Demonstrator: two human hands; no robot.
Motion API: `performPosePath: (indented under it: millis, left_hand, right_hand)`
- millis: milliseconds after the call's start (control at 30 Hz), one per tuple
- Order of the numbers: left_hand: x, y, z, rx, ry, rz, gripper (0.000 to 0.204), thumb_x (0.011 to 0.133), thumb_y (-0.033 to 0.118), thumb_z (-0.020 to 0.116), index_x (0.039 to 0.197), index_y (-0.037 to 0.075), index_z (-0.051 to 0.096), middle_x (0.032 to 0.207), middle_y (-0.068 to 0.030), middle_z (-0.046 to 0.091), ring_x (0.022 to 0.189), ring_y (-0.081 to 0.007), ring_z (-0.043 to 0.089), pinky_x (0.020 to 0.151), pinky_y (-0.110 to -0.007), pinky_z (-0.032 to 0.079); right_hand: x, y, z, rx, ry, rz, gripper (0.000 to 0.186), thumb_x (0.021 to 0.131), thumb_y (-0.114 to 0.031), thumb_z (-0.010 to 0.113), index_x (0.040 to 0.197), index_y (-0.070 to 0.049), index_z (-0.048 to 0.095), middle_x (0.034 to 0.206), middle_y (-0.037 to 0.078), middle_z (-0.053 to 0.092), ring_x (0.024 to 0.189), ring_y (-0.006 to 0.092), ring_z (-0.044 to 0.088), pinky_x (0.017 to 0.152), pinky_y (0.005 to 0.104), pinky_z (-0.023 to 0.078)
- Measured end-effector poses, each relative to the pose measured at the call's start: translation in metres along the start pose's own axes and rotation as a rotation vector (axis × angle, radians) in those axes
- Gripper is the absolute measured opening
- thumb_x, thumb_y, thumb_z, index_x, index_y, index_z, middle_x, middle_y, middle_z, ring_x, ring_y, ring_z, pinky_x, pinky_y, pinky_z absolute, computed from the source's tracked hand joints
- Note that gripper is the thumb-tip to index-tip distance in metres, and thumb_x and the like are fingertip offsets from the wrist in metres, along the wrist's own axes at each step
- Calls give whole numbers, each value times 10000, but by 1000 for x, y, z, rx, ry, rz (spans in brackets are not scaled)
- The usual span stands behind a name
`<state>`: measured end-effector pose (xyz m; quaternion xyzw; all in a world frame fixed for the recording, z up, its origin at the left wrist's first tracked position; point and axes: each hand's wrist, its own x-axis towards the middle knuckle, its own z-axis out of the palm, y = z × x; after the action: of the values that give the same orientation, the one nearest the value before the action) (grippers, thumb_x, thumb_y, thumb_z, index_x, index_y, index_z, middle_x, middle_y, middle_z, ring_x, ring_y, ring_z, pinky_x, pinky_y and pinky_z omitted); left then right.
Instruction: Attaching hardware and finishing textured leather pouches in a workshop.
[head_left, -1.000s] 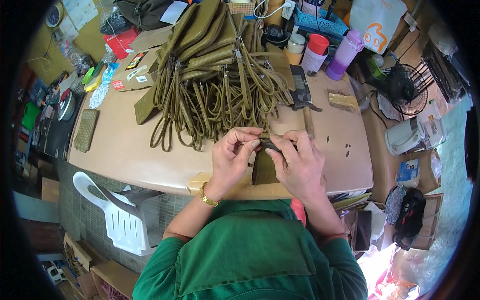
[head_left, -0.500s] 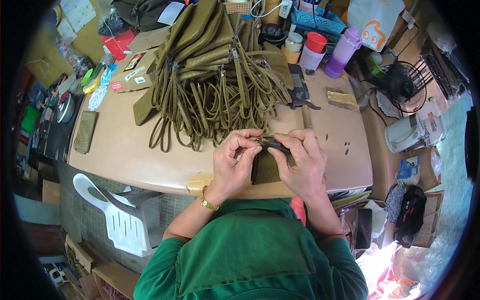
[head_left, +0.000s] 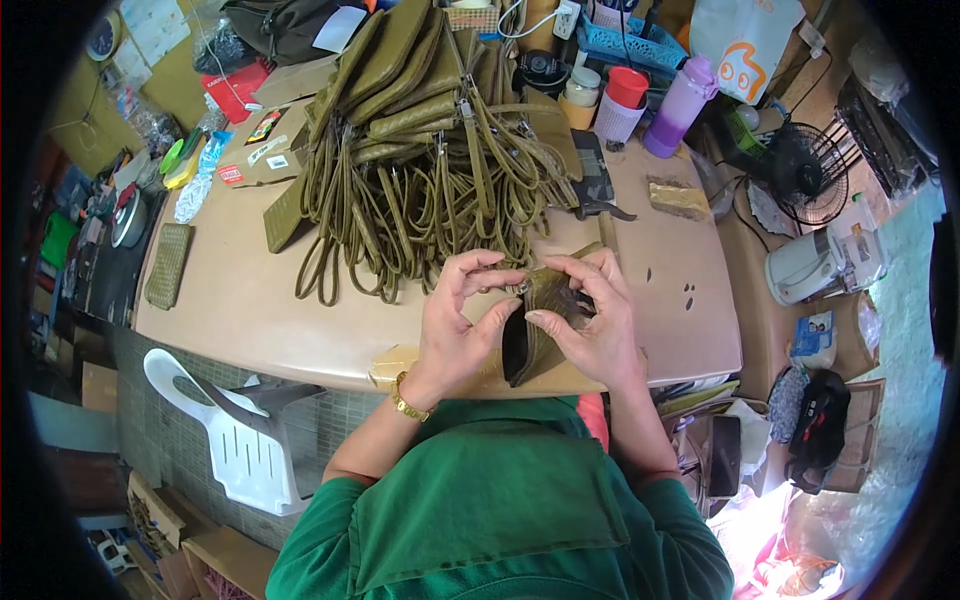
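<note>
Item: one olive pouch (head_left: 545, 345), textured, standing on end between the hands at the near edge of the desk (head_left: 250, 325), its dark mouth gaping toward the left. Small metal fitting (head_left: 521, 287) at the upper end of that mouth.

Left hand (head_left: 452, 320): fingers and thumb curved about the fitting, a gap between them; from where I stand I cannot tell whether they grip it. Gold-coloured wristband (head_left: 410, 398) on this wrist.

Right hand (head_left: 603, 325): grasping the pouch, thumb on the near face, fingers over the top.

Change noted: half a second ago the edge is pinched low and narrow between both hands, the body lying flatter; now the pouch is raised and spread, its opening in plain sight. In my judgement this leaves the fitting and the inside easier to reach.

Beyond the hands: a heap of olive bags (head_left: 385, 90), looped straps hanging toward the person. Desk, left: a flat olive case (head_left: 168, 265), lying apart; behind it, a cardboard box (head_left: 235, 155). Desk, right: a brown block (head_left: 678, 198); farther back, a red cup (head_left: 627, 87) beside a purple bottle (head_left: 680, 110).

Off the desk: a black fan (head_left: 805, 175), right; a white chair (head_left: 248, 455), left.
</note>
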<state>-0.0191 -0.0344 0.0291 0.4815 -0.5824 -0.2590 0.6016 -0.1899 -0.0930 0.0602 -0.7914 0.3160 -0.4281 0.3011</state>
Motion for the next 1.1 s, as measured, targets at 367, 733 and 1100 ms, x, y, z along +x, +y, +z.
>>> performPosePath:
  millis: [367,733,1100]
  left_hand:
    - [-5,5,12,-84,-8,34,379,837,-41,634,1187,-6,493,1129,-109,651,1042,-168,624,906,-284,473]
    - [18,12,-14,-417,-203,-259,407,904,26,601,1267,-5,419,1129,-148,629,818,-70,601,644,-204,495]
    - [-5,-34,18,-382,-303,-122,888,696,247,837,1402,33,343,1434,-120,392,1343,-266,362,1115,-390,284]
  right_hand:
    - [-1,7,6,68,131,-125,197,753,53,711,928,-34,682,872,74,531,696,127,557,630,249,460]
    - [-7,12,9,-220,133,-228,477,687,-20,717,1146,-80,603,1108,128,576,963,287,633,706,362,550]
    - [0,37,28,464,127,309,354,777,106,590,1110,22,507,854,87,691,786,85,609,702,218,467]
